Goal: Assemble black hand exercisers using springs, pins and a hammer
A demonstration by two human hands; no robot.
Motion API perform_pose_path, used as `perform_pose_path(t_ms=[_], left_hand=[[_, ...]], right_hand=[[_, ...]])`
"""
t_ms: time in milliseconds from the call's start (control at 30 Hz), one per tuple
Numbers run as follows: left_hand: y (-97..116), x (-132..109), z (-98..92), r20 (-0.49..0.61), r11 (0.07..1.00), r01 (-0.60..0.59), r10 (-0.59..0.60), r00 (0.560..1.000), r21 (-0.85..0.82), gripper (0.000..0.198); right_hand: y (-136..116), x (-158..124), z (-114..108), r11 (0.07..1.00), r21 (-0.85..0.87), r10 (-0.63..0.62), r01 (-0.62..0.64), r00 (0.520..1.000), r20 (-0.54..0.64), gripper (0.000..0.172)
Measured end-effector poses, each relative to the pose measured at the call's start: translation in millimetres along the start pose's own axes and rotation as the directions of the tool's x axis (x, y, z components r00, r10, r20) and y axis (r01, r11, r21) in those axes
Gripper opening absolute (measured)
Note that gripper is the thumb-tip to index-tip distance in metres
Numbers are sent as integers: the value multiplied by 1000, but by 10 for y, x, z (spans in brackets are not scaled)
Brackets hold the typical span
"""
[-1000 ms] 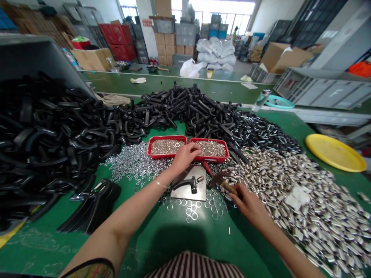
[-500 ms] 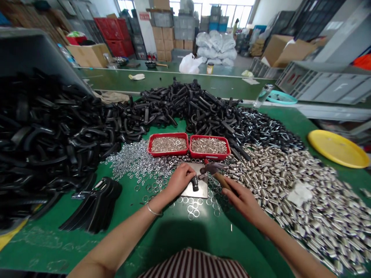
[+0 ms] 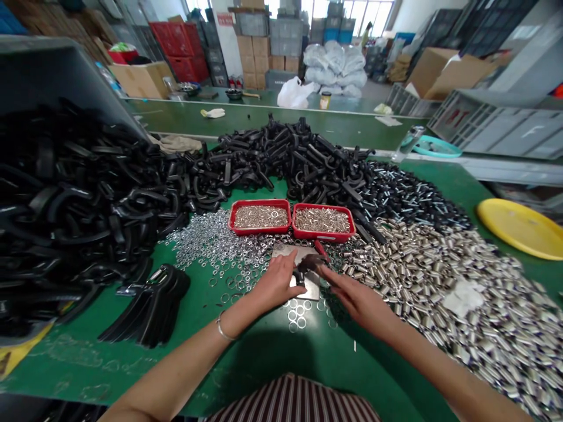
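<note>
My right hand (image 3: 358, 299) is closed round the handle of a hammer (image 3: 311, 262), whose blurred head is low over a small metal plate (image 3: 312, 291). At the plate's middle my left hand (image 3: 278, 280) steadies a small black part (image 3: 299, 278) between thumb and fingers. The hammer head is right beside that part; whether they touch I cannot tell. Flat metal rings (image 3: 301, 322) lie in front of the plate. Behind it, a red-handled tool (image 3: 322, 251) lies partly hidden.
Two red trays (image 3: 259, 232) of tiny metal pieces stand behind the plate. Black curved parts (image 3: 272, 152) are heaped at the back and left, metal springs (image 3: 440, 281) at right, small nuts (image 3: 211, 240) at left. Stacked black handles (image 3: 153, 305) and a yellow lid (image 3: 519, 225) flank the work area.
The hammer head has come down and left, toward the black part. My left hand has shifted its grip, with the index finger stretched forward and the thumb nearer me. The view has shifted slightly.
</note>
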State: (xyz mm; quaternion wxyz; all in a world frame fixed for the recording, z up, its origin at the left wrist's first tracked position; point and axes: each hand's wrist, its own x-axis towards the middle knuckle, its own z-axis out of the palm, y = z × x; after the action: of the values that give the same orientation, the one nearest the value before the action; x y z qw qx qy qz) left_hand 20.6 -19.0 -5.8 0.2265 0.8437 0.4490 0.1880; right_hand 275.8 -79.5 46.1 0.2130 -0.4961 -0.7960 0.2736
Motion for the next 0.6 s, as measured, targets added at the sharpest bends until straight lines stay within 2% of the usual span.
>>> perform_pose_path(t_ms=[67,133,200,267,300,367,400,433,500,533,567,600], left_hand=[[-8,10,-4,-1,1000,3,-3,1000,-27,96],[20,-1,-27,-16,998,21,-23,1000,-66,93],[103,-35,-55,-71,987,98,-107,992,-125,86],[236,-80,-62,-170,958,190,-228,959,-212,77],[310,-100,-51,-230,944,212,-272,934,-252,72],[448,-130,2,-352,947,186,-273,896,-260,71],[502,-139,36,-406,961,157,-240,882,-228,72],[542,-146,67,-448,976,125,-194,873,-179,73],[570,-157,94,-471,995,61,-91,877,-78,72],[557,-159,78,-449,998,29,-48,892,-47,69],[528,-154,37,-411,999,2,-17,912,-36,64],[483,-138,-29,-367,999,-15,-1,930,-41,58]], right_hand=[[142,22,26,992,51,114,-115,993,12,52],[262,44,10,983,42,182,-180,982,-55,53],[301,84,-28,986,-47,149,-161,969,-196,48],[232,155,-37,991,-78,77,-106,949,-304,38],[161,204,-12,996,-23,76,-88,946,-315,34],[-26,325,116,966,242,157,-94,954,-256,36],[-123,394,215,901,417,222,-122,954,-200,38],[-212,466,329,792,591,295,-152,943,-153,40],[-331,602,566,506,848,439,-159,894,-94,43],[-354,660,671,393,911,492,-127,866,-92,43],[-351,707,758,320,943,527,-90,844,-98,42],[-326,743,826,284,957,546,-59,830,-111,41]])
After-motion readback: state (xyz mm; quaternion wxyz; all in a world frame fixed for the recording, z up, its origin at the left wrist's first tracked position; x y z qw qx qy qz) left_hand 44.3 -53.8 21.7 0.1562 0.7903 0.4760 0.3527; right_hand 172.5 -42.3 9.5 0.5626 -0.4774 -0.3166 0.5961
